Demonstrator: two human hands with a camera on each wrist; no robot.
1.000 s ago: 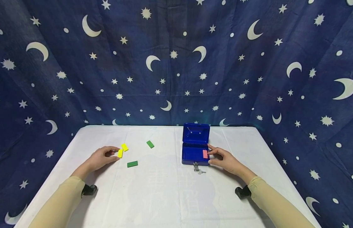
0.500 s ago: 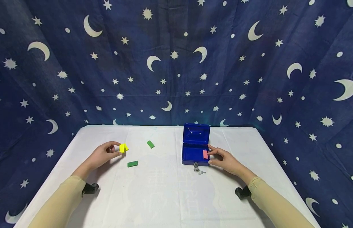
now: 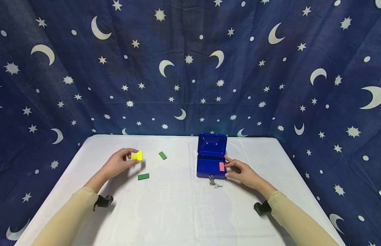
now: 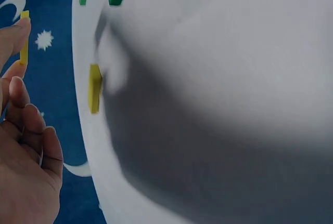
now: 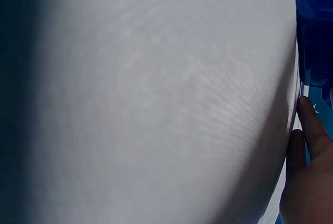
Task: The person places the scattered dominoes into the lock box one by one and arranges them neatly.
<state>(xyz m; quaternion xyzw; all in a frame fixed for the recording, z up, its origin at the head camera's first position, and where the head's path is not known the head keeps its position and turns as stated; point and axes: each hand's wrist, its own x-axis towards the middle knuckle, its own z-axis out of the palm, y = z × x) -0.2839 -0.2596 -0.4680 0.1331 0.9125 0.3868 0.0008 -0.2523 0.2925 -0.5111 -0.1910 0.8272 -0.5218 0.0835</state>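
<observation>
My left hand [image 3: 120,164] pinches a small yellow block [image 3: 140,155] upright between thumb and fingertip, above the table. In the left wrist view, that held block [image 4: 24,39] shows edge-on. A second yellow block [image 4: 94,89] lies on the table beneath, partly covered by the held one in the head view. My right hand [image 3: 244,173] rests against the right side of an open blue cash box [image 3: 207,165]. Its thumb touches near the front corner, and other fingertips lie at the side rim. Inside the box, a pink block [image 3: 221,166] lies by the right wall, close to those fingertips.
Two green blocks lie on the white table [image 3: 172,212]: one green block [image 3: 143,176] nearer me, another green block [image 3: 162,155] farther back. Keys [image 3: 217,185] hang from the lock at the box's front. A starry blue curtain [image 3: 190,92] stands behind the table.
My left hand has lifted the yellow block and carried it right and away from me, past the second yellow block. My right hand and the box have stayed in place.
</observation>
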